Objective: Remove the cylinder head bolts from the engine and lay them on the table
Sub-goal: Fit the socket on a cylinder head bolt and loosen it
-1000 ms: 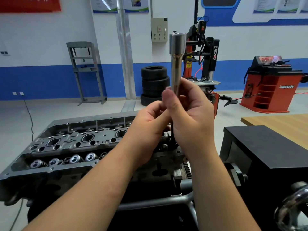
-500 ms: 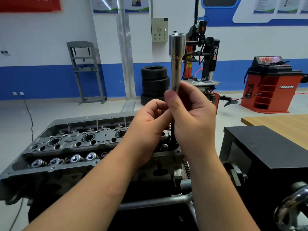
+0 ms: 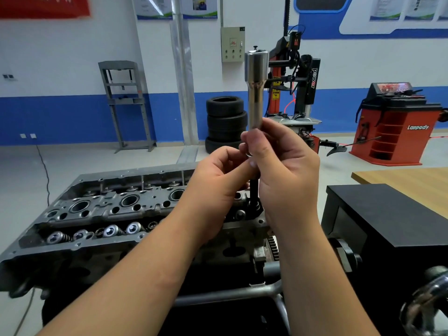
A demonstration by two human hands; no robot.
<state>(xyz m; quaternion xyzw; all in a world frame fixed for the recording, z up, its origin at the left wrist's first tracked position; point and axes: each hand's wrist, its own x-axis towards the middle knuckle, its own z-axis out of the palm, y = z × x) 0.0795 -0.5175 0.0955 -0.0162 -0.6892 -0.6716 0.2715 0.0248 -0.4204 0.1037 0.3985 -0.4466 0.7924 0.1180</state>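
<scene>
While both hands grip it, the bolt (image 3: 253, 190) stands upright.

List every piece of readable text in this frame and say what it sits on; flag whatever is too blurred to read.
"power" reads vertically on the black column of the tyre changer.
"Lanpody" is on the side of the red wheel balancer.
Too small or blurred to read: the wall posters, the red banner, the beige electrical box and the changer's yellow warning sticker.
</scene>
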